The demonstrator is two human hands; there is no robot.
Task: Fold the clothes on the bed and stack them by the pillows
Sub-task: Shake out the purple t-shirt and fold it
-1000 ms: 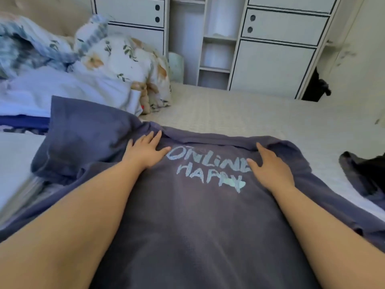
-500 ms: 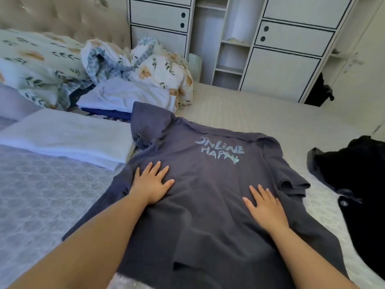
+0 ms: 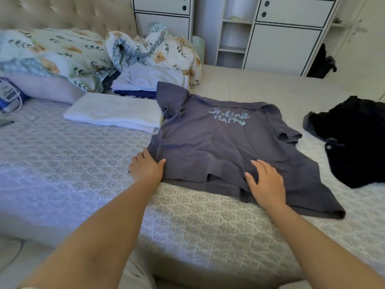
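Note:
A grey T-shirt [image 3: 218, 147] with pale lettering lies spread face up on the bed [image 3: 68, 163], collar toward the pillows. My left hand [image 3: 145, 167] grips its left side edge, thumb on top and fingers tucked under the cloth. My right hand [image 3: 265, 184] lies flat on the lower front near the hem, fingers spread. A black garment [image 3: 354, 138] lies crumpled to the right. Folded white cloth [image 3: 116, 111] and a stack of folded white and blue clothes [image 3: 145, 82] sit by the floral pillows [image 3: 52, 53].
A crumpled floral blanket [image 3: 166, 49] lies behind the stack. A pale pillow [image 3: 45, 88] and a blue and white pouch [image 3: 8, 94] are at the far left. White cabinets [image 3: 281, 44] stand beyond the bed, and a padded headboard [image 3: 68, 13] behind the pillows.
Both hands slid down the shirt from the chest print toward the hem. The left hand moved off the front to the shirt's left edge. My view pulled back.

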